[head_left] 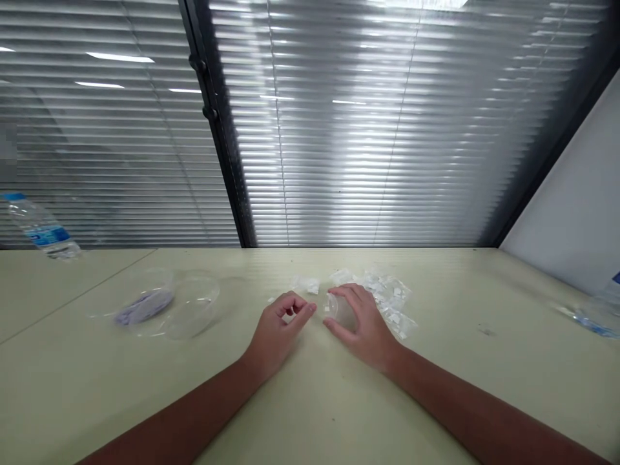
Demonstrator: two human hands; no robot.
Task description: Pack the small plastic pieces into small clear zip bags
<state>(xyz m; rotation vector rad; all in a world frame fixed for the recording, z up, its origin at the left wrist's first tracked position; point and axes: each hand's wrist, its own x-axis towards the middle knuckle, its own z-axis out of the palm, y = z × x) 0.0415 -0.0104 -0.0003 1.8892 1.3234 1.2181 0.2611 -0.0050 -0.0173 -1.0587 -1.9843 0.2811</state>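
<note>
My right hand (363, 329) curves around a clear plastic dome (341, 312), with white flecks visible on its near side. My left hand (281, 329) rests just left of the dome, its fingers curled toward the thumb. Nothing clearly shows between those fingers, though something tiny could be hidden there. Beyond my right hand lies a loose spread of white and clear plastic scraps (385, 297), with a smaller patch of scraps (305, 285) farther left.
A clear round container (130, 300) holding a purple piece (144, 307) sits left of my hands beside a clear round lid (194, 307). Plastic water bottles lie at the far left (41, 226) and far right (600, 316). Window blinds rise behind the pale green table (310, 400).
</note>
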